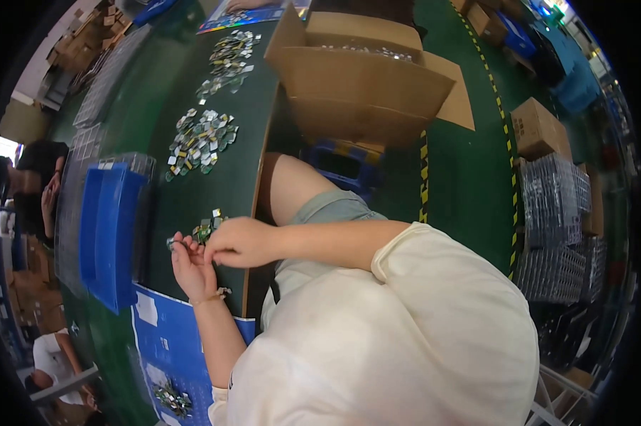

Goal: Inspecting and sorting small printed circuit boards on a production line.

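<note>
My left hand (193, 271) is palm up with its fingers curled, and a small shiny part (170, 243), which looks like a tiny circuit board, shows at its fingertips. Close beside it, my right hand (243, 242) is closed with its fingertips bent down. What those fingers pinch, if anything, is hidden. Just behind both hands lies a small heap of little green and silver boards (205, 231) on the dark green table. By my left wrist are a few more small pieces (224, 290).
Farther along the table (253, 153) lie larger piles of boards (201, 142). A blue bin (96, 234) stands left; a blue mat (182, 334) bears another small pile. An open cardboard box (363, 89) is beyond my knee. Other people sit at the left and far end.
</note>
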Demonstrator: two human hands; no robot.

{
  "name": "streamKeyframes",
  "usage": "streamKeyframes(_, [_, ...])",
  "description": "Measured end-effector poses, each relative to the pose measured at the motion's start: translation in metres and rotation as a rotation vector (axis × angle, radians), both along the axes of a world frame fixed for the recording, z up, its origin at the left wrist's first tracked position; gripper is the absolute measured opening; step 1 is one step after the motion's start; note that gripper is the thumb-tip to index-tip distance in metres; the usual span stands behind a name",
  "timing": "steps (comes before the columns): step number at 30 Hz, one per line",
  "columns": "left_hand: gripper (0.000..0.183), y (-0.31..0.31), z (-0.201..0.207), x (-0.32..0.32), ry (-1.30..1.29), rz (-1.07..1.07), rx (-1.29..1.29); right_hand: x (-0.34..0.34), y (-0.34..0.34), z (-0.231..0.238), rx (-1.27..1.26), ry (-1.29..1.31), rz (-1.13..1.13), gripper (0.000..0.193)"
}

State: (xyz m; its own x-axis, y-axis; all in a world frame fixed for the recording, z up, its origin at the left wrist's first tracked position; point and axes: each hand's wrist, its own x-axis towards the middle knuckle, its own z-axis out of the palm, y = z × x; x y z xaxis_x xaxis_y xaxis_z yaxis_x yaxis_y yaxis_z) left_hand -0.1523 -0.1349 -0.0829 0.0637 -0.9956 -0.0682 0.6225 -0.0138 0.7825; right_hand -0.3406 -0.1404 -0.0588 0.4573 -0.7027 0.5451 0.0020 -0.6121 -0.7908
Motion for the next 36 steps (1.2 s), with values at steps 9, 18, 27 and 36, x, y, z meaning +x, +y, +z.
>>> streamKeyframes(9, [0.021,0.004,0.006,-0.013,-0.068,0.160,0.059,-0.019,-0.009,0.002,0.133,0.049,0.220,0.014])
streamKeyframes(18, [0.011,0.020,0.026,-0.025,-0.714,0.175,0.056,-0.066,-0.110,0.009,-0.113,0.376,-0.282,0.011])
streamKeyframes(27, [0.015,0.018,0.026,-0.017,-1.133,0.226,-0.082,-0.083,-0.166,0.003,0.048,0.638,-0.560,0.027])
streamKeyframes(36, [0.029,0.015,0.039,-0.018,-1.025,0.140,0.098,-0.069,-0.167,0.002,0.062,0.630,-0.565,0.017])
